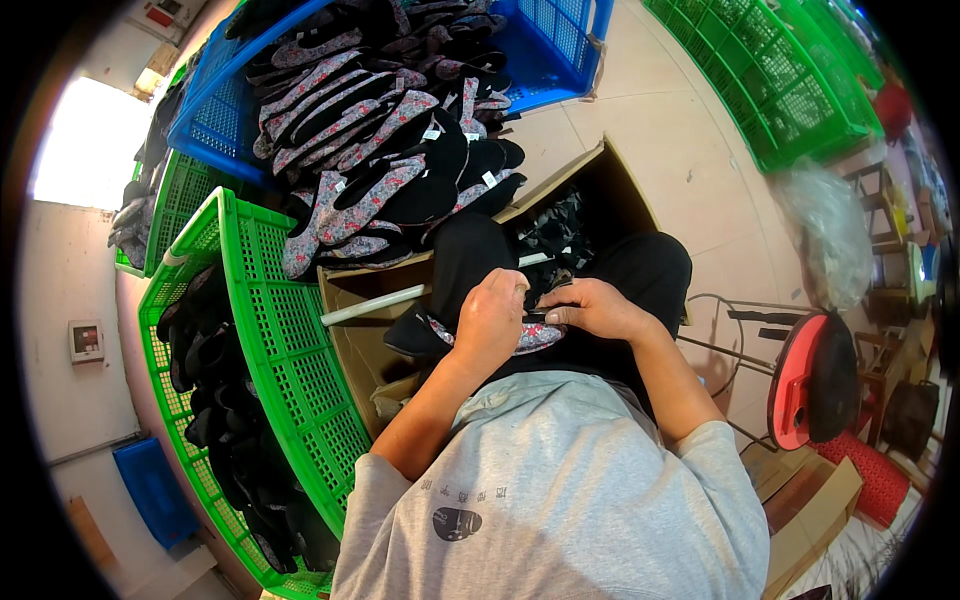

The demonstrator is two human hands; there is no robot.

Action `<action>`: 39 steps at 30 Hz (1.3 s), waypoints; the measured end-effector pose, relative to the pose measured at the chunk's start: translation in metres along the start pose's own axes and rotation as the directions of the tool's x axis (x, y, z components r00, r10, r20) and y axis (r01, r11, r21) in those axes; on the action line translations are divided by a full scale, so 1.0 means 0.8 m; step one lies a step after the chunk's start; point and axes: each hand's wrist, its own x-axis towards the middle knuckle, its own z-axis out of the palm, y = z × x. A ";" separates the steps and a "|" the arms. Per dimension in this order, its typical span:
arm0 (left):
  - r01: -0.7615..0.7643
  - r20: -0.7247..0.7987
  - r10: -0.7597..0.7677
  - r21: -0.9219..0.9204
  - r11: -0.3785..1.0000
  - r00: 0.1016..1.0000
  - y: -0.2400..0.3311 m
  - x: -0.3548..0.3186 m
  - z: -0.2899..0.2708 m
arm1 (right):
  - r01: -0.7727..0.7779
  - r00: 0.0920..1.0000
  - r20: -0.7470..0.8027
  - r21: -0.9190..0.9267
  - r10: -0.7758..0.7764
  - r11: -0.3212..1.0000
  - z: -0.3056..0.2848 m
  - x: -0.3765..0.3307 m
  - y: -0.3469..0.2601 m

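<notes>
Over my lap is a black cloth shoe (540,338) trimmed with grey floral fabric and small red flowers. My left hand (490,318) is closed on its near left part, thumb and fingertips pinched together. From the other side my right hand (598,306) grips the shoe, thumb and forefinger meeting close to the left fingertips. A small dark piece shows between the hands, too small to name. Just beyond my knees a cardboard box (628,188) holds many small black pieces. A pale rod (375,305) lies across the box, partly hidden by my leg.
Ahead, a pile of similar floral shoes (385,185) spills from a blue crate (555,45). At left, a green crate (290,340) holds black shoes (235,440). Another green crate (775,85) stands far right. A red-and-black round stool seat (810,380) is near my right elbow.
</notes>
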 end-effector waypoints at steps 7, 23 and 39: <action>0.034 -0.016 -0.035 -0.061 0.998 0.999 0.001 0.001 0.000 | 0.005 0.999 -0.049 0.096 0.000 0.995 0.000 -0.001 0.006; 0.017 -0.065 -0.024 -0.098 0.995 0.998 -0.014 0.006 0.003 | -0.149 0.974 -0.061 0.551 0.217 0.821 0.061 -0.039 0.046; -0.325 -0.365 0.355 0.142 0.935 0.861 0.013 0.010 -0.035 | -0.033 0.894 -0.229 0.823 0.385 0.567 0.086 -0.024 0.027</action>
